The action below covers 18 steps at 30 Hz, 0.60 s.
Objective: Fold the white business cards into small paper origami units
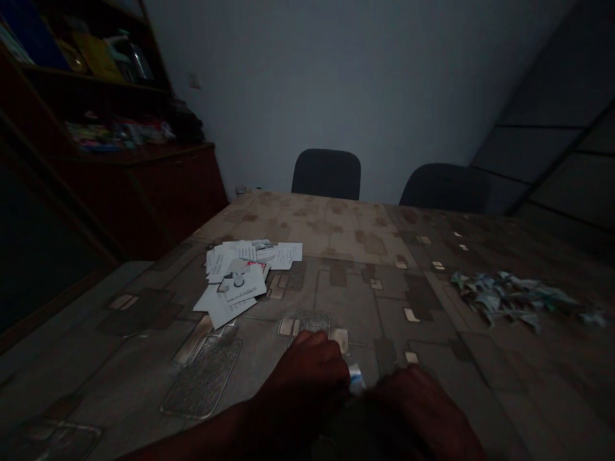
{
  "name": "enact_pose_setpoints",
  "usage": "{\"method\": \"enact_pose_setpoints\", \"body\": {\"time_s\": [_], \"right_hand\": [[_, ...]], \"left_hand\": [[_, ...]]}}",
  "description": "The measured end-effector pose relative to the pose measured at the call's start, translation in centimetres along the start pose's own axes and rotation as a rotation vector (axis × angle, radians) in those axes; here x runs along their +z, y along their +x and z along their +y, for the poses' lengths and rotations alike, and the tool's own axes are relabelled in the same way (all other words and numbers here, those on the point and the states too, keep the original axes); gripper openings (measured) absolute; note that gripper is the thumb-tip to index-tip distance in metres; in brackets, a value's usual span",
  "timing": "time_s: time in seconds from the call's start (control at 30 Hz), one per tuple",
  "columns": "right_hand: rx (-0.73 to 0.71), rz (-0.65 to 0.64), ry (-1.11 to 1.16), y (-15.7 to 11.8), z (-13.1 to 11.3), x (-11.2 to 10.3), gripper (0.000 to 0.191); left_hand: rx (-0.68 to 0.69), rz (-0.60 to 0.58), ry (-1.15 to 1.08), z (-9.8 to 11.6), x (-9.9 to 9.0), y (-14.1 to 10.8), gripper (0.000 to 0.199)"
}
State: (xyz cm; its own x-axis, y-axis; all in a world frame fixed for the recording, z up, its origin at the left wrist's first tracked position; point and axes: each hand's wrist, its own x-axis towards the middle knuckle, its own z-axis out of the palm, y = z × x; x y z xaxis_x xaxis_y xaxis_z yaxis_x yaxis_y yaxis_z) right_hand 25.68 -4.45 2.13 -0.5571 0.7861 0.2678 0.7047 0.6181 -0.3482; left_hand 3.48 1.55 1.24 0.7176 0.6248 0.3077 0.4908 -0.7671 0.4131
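Observation:
My left hand (314,368) is closed, its knuckles turned up, low in the middle of the view over the table. A small white-and-blue piece (356,379), perhaps paper or plastic film, sticks out by its fingers. Close beside it on the right, my right hand (425,410) is bent over and dark, smeared by motion, and its fingertips are hidden. Beyond my left hand lies a loose pile of white printed cards (237,282). Off to the right is a heap of crumpled pale green and white scraps (514,298).
A patterned cloth covers the table (355,275). Behind its far edge stand two dark chairs, one in the middle (327,173) and another chair (444,187) to its right. A wooden cabinet (173,192) with filled shelves is on the left. The room is dim.

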Motion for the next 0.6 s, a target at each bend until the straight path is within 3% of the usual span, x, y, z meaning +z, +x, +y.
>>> {"method": "enact_pose_setpoints", "body": {"time_s": [0.2,0.33,0.5,0.6], "right_hand": [[0.073,-0.032,0.076,2.5,0.0,0.5,0.007],[0.118,0.046,0.105,2.5,0.0,1.4,0.011],[0.146,-0.023,0.097,2.8,-0.2,1.4,0.013],[0.12,-0.001,0.087,2.5,-0.1,1.0,0.013]], "left_hand": [[0.041,0.028,0.128,0.4,0.0,0.3,0.014],[0.034,0.066,0.139,0.6,0.2,0.2,0.016],[0.0,0.102,0.143,0.7,0.6,0.2,0.016],[-0.068,0.082,0.047,0.7,0.7,0.3,0.01]]}}
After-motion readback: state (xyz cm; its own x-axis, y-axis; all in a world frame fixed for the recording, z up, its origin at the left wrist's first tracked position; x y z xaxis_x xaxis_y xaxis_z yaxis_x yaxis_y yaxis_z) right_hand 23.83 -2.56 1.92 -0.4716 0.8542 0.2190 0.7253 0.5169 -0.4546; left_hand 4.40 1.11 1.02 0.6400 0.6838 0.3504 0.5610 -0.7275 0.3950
